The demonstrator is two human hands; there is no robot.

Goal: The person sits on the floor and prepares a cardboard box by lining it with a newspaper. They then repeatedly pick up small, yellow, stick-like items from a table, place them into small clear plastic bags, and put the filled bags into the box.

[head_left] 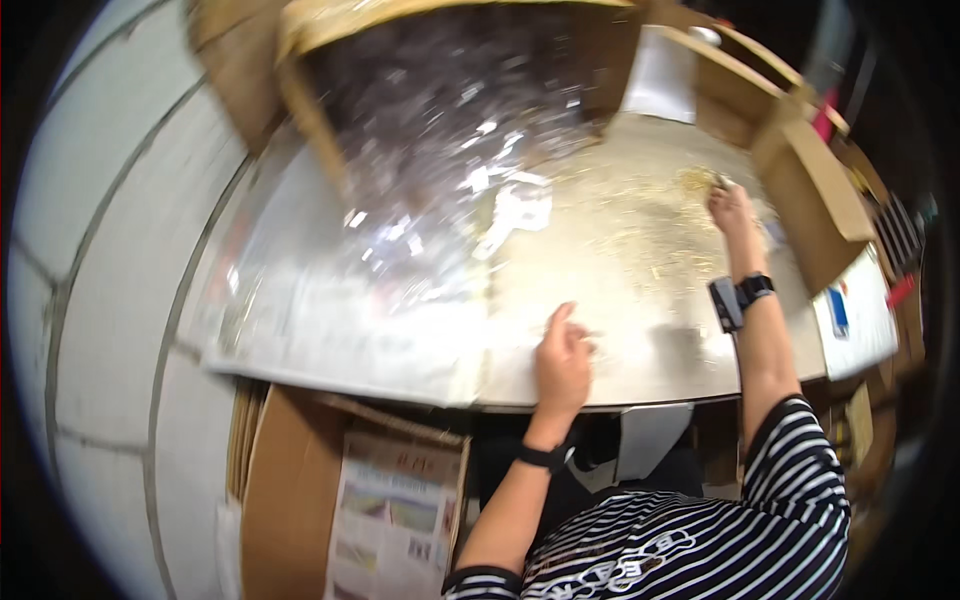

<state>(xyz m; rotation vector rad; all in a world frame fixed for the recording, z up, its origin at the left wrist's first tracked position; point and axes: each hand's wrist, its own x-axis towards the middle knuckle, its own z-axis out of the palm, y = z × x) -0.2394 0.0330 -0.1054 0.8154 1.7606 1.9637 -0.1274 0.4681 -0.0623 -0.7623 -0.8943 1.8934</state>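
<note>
Golden scraps (pixel 640 235), fine and loose, lie scattered over the far right half of a metal table (pixel 640 370), thickest in a small heap just beside the person's right hand (pixel 730 205). Nearest the camera, a striped sleeve (pixel 790 470) and two bare forearms rise from the lower edge. The left hand (pixel 562 362) rests near the table's front edge, fingers loosely curled and thumb raised, holding nothing that can be seen. The right hand, with a dark watch (pixel 752 288) on its wrist, reaches to the far side; its fingers touch the heap, but blur makes it impossible to tell whether they pinch any of it. A clear plastic sheet (pixel 400 240) covers the table's left half and runs up into a big cardboard box (pixel 330 90) at the back. A smaller open box (pixel 815 195) stands just to the right of the reaching hand. Below the table, flat cardboard (pixel 295 500) and printed paper lean on the floor. The risk appears plain: a quick sweep of the arm could push the light scraps off the table's edge, or drag them under the slippery sheet.
</note>
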